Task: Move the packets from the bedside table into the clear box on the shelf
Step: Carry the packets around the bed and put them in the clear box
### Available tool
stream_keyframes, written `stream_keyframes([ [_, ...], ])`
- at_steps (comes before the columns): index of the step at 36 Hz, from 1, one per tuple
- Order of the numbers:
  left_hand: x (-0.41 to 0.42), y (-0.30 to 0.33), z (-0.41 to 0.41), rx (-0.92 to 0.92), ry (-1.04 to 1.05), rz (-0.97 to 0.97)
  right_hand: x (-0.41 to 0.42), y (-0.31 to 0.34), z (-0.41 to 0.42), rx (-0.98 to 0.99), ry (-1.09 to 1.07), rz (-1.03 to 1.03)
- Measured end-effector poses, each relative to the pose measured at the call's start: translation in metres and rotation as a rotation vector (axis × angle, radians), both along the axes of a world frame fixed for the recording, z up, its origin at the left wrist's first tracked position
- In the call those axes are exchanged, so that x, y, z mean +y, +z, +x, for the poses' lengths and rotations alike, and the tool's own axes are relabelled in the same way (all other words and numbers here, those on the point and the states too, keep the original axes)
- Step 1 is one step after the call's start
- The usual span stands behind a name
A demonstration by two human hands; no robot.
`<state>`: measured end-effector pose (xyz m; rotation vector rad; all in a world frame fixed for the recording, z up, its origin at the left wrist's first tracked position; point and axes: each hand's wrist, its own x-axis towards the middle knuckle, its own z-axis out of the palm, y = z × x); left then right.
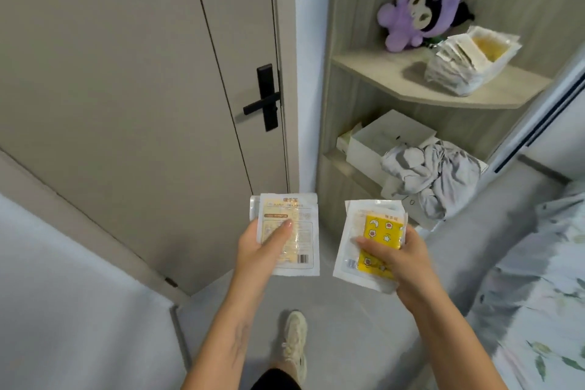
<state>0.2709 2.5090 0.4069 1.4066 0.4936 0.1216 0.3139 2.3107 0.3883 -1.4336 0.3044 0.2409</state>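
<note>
My left hand (pixel 262 247) grips a small stack of white packets (pixel 300 218) with pale orange print, back side up. My right hand (pixel 402 260) grips another stack of white packets (pixel 378 228) whose top one shows a yellow panel with stars and a moon. Both stacks are held at waist height in front of the shelf unit. On the upper shelf (pixel 395 73) stands the clear box (pixel 465 63), crammed with several similar white packets; it is up and to the right of both hands. The bedside table is out of sight.
A purple plush toy (pixel 421 13) sits behind the clear box. The lower shelf holds a white carton (pixel 380 142) and crumpled grey cloth (pixel 433 174). A closed door with a black handle (pixel 266 101) is on the left, a bed with floral bedding (pixel 544 294) on the right. My shoe (pixel 294 342) stands on grey floor.
</note>
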Motion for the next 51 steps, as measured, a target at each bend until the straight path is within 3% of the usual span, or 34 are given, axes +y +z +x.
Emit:
stream_keyframes([
  [9, -0.013, 0.000, 0.184, 0.003, -0.188, -0.067, -0.008, 0.030, 0.144, -0.049, -0.164, -0.015],
  [18, -0.093, 0.027, 0.307, -0.099, -0.454, -0.091, -0.074, 0.072, 0.228, -0.126, -0.287, 0.090],
  [23, -0.158, 0.034, 0.355, -0.214, -0.578, -0.026, -0.125, 0.083, 0.269, -0.231, -0.285, 0.165],
  [33, -0.301, 0.069, 0.429, -0.251, -0.682, -0.255, -0.222, 0.091, 0.378, -0.377, -0.024, -0.052],
  [41, -0.326, 0.093, 0.493, -0.492, -0.258, -0.109, -0.241, 0.125, 0.465, -0.704, 0.223, -0.438],
  [46, -0.301, 0.106, 0.527, -0.551, -0.312, 0.128, -0.243, 0.124, 0.508, -0.764, 0.323, -0.469],
  [51, -0.300, 0.090, 0.533, -0.462, -0.278, -0.031, -0.232, 0.098, 0.521, -0.796, 0.327, -0.527],
])
